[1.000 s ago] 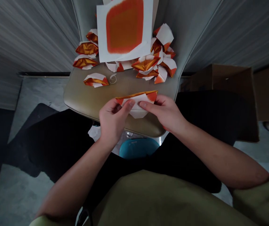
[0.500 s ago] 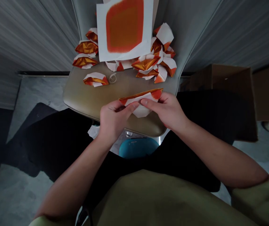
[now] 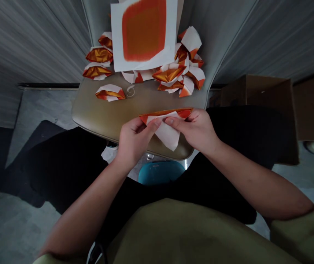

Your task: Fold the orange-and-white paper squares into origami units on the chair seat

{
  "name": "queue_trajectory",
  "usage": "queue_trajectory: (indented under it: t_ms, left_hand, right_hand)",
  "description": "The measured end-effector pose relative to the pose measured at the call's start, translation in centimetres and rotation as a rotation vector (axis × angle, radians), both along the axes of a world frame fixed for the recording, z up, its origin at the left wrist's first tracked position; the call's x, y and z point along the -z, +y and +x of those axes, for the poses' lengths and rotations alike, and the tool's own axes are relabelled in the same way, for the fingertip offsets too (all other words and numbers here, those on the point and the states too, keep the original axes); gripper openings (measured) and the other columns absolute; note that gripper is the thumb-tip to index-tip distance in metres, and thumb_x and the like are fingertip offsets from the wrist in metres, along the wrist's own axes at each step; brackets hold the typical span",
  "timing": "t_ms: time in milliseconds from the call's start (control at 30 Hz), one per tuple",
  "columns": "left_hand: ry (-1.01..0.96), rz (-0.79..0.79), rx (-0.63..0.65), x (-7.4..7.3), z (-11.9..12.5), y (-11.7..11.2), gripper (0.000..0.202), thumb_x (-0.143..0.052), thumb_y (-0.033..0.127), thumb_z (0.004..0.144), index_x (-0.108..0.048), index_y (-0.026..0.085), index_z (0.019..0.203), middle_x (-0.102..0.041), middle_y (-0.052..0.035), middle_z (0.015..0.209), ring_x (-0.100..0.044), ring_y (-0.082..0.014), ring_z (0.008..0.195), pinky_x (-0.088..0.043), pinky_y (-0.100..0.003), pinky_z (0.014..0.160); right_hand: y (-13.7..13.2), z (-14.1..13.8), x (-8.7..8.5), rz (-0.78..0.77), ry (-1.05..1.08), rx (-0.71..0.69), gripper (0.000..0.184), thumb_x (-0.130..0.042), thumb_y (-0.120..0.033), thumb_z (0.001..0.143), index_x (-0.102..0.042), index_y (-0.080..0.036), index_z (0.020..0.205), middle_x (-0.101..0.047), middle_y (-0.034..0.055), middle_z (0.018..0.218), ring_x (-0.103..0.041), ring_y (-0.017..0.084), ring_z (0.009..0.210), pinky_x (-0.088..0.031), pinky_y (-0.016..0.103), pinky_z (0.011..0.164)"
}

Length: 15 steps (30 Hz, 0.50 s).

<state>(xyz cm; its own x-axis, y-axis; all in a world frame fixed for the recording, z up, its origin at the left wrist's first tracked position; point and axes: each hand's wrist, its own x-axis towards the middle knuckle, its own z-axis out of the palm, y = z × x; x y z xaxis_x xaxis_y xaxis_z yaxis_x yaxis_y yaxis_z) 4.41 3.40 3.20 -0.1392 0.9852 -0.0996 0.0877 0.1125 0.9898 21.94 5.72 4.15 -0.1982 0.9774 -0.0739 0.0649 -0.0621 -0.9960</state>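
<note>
Over the chair's front point(image 3: 102, 113), the folded paper point(image 3: 170, 135) is pinched by the left hand point(image 3: 133, 141) and right hand point(image 3: 203, 129), and, likely light and easily torn, is best held gently near both ends

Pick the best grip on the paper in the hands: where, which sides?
Grip the folded paper near its orange ends, left hand from the left, right hand from the right, thumbs on the near face. Likely best: its long gold rim spans those ends, while the white flap hanging below looks loose.
</note>
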Motion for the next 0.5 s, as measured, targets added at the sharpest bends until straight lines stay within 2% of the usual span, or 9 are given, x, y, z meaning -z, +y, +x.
queue_trajectory:
  t_ms: [133,333,500]
  left_hand:
    - [0.098,0.064,-0.009,-0.8,0.1,-0.2,0.038,-0.076,0.054,0.082,-0.068,0.019,0.068,-0.063,0.0011,0.064,-0.054,-0.0110,0.060,-0.045,-0.023,0.053]
    - [0.303,0.207,0.080,-1.2,0.0,-0.7,0.023,-0.069,0.034,0.090,-0.065,0.020,0.072,-0.062,0.0021,0.069,-0.054,-0.0109,0.066,-0.044,-0.026,0.063]
    - [0.253,0.193,0.114,-1.2,0.2,-1.0,0.018,-0.067,0.033,0.090,-0.068,0.020,0.078,-0.064,0.0018,0.072,-0.056,-0.0114,0.066,-0.043,-0.026,0.061]
  right_hand:
    - [0.0,0.0,0.0,0.016,-0.028,-0.030,0.030,-0.082,-0.051,0.078,-0.081,-0.024,0.092,-0.079,0.0012,0.093,-0.071,0.019,0.084,-0.059,0.031,0.072]
    - [0.0,0.0,0.0,-0.002,-0.027,-0.021,0.042,-0.076,-0.065,0.079,-0.077,-0.023,0.080,-0.067,-0.0021,0.070,-0.057,0.011,0.063,-0.045,0.023,0.053]
    - [-0.2,0.1,-0.3,0.047,-0.048,-0.019,0.037,-0.074,-0.058,0.085,-0.077,-0.022,0.077,-0.064,-0.0026,0.067,-0.053,0.010,0.061,-0.040,0.022,0.050]
